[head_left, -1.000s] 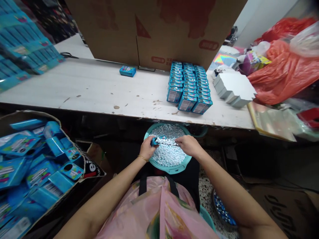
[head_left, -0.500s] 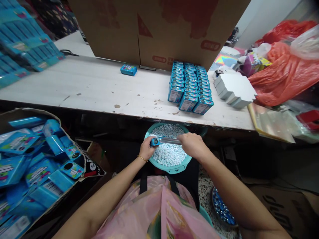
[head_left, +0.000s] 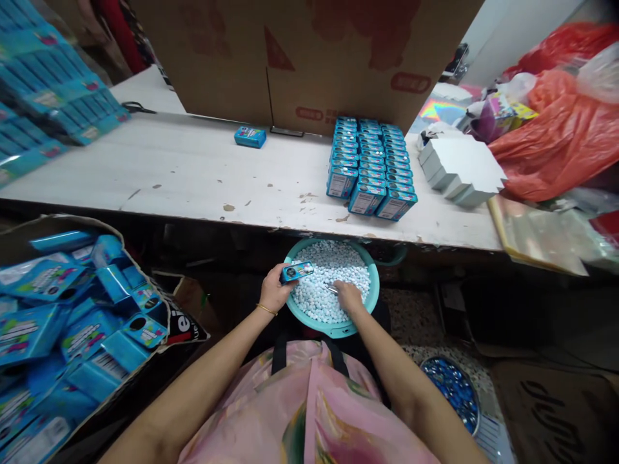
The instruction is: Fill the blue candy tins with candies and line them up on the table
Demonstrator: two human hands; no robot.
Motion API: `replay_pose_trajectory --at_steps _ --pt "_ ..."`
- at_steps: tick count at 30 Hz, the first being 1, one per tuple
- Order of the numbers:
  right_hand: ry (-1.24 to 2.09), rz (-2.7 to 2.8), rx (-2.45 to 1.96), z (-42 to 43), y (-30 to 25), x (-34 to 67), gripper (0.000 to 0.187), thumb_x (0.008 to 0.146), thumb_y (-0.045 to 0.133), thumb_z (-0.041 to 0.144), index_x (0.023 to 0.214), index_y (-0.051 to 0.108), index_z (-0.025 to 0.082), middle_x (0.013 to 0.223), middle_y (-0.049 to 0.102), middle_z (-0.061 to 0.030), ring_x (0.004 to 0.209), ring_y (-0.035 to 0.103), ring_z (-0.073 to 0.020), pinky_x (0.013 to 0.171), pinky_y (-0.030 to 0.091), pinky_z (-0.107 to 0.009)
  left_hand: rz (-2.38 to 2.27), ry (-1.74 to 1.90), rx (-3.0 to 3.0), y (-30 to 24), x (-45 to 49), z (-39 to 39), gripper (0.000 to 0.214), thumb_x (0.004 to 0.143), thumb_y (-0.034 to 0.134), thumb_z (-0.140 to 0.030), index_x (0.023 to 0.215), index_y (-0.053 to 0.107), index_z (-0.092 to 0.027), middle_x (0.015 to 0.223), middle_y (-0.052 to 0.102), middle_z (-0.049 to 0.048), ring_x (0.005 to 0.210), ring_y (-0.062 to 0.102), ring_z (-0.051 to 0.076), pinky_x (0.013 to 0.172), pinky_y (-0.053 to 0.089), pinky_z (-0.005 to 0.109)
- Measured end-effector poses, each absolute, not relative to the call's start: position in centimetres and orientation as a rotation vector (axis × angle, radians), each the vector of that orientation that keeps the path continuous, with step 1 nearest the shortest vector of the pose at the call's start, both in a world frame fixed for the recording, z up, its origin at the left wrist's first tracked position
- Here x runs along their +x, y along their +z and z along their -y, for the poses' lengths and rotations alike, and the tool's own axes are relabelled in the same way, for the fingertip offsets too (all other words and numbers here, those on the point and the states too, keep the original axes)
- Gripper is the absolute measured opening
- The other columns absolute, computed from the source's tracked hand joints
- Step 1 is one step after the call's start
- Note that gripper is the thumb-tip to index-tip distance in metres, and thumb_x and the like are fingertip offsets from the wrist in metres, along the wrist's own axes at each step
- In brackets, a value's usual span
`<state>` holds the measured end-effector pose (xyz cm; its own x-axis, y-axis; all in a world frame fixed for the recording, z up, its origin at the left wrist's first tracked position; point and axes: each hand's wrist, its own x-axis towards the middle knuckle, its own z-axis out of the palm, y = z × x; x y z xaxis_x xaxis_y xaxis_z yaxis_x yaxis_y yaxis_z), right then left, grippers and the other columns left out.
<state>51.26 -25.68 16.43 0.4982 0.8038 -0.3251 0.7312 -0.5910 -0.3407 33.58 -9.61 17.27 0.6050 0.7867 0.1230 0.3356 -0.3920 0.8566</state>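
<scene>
A teal bowl (head_left: pixel 372 274) full of small white and pale blue pellets (head_left: pixel 333 270) sits below the table's front edge. My left hand (head_left: pixel 273 290) grips a small blue box (head_left: pixel 296 272) over the bowl's left rim. My right hand (head_left: pixel 348 298) is down in the pellets, fingers curled round a thin silvery tool (head_left: pixel 332 289) that barely shows. Rows of filled blue boxes (head_left: pixel 370 167) stand on the white table (head_left: pixel 193 174) beyond the bowl.
A carton of loose blue boxes (head_left: pixel 62 322) lies at my left. A large cardboard box (head_left: pixel 309 58) stands at the back of the table, with a single blue box (head_left: pixel 249 136) before it. White cartons (head_left: pixel 459 171) and red bags (head_left: pixel 561 135) are at the right. A dish of blue beads (head_left: pixel 452 390) sits on the floor.
The blue box in my left hand was drawn off the long silvery tool. My right hand dropped from beside the box down into the pellets.
</scene>
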Motion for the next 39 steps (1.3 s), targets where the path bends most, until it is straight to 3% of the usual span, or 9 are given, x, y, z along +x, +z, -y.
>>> replay_pose_trajectory --at_steps 4,8,13,17,22,30,39 --pt "0.768 1.15 -2.383 25.3 14.8 51.6 0.026 0.083 0.04 0.022 0.094 0.064 0.019 0.087 0.064 -0.0055 0.085 0.056 -0.0183 0.068 0.038 -0.023 -0.95 0.683 1.928 17.7 32.9 9.4 0.039 0.063 0.065 -0.033 0.099 0.055 -0.019 0.087 0.062 0.0014 0.079 0.058 0.017 0.075 0.045 0.031" --pt "0.818 1.131 -2.315 27.1 16.0 53.6 0.028 0.082 0.038 0.024 0.092 0.064 0.017 0.072 0.062 -0.0011 0.072 0.056 -0.0141 0.065 0.039 -0.021 -0.99 0.721 1.888 17.5 33.0 9.2 0.041 0.062 0.066 -0.036 0.097 0.055 -0.019 0.085 0.062 0.0008 0.077 0.058 0.017 0.073 0.046 0.03" --pt "0.781 1.239 -2.225 27.9 22.2 54.4 0.03 0.082 0.04 0.025 0.099 0.063 0.018 0.068 0.062 -0.0009 0.065 0.056 -0.0127 0.063 0.039 -0.021 -0.945 0.672 1.982 16.5 34.5 10.0 0.04 0.062 0.066 -0.029 0.099 0.056 -0.02 0.09 0.062 0.0022 0.083 0.058 0.019 0.077 0.045 0.032" --pt "0.622 1.545 -2.408 26.5 28.0 52.9 0.029 0.083 0.038 0.023 0.097 0.064 0.025 0.082 0.066 -0.0033 0.081 0.058 -0.0161 0.068 0.038 -0.023 -0.848 0.651 2.077 16.2 35.8 11.0 0.041 0.061 0.065 -0.023 0.101 0.056 -0.02 0.097 0.061 0.0041 0.091 0.057 0.021 0.083 0.044 0.035" --pt "0.486 1.832 -2.682 24.5 31.9 50.2 0.029 0.076 0.039 0.011 0.087 0.064 0.02 0.086 0.065 -0.0093 0.082 0.059 -0.0214 0.068 0.039 -0.029 -0.808 0.624 2.144 16.4 36.0 11.7 0.042 0.062 0.064 -0.02 0.103 0.055 -0.021 0.103 0.06 0.0056 0.097 0.054 0.023 0.086 0.042 0.036" --pt "0.386 1.91 -2.674 24.1 33.1 48.8 0.025 0.081 0.036 0.013 0.086 0.06 0.017 0.085 0.064 -0.0103 0.079 0.061 -0.0206 0.069 0.041 -0.029 -0.808 0.62 2.145 16.3 35.6 11.6 0.042 0.062 0.063 -0.018 0.103 0.055 -0.022 0.102 0.059 0.0039 0.098 0.053 0.023 0.087 0.042 0.037" --pt "0.426 1.832 -2.719 25.9 33.1 50.2 0.033 0.082 0.035 0.014 0.101 0.057 0.027 0.095 0.062 -0.0051 0.084 0.058 -0.0181 0.066 0.038 -0.025 -0.763 0.707 2.103 16.8 35.3 11.3 0.04 0.063 0.064 -0.022 0.102 0.055 -0.02 0.1 0.06 0.0039 0.094 0.055 0.021 0.084 0.043 0.035"
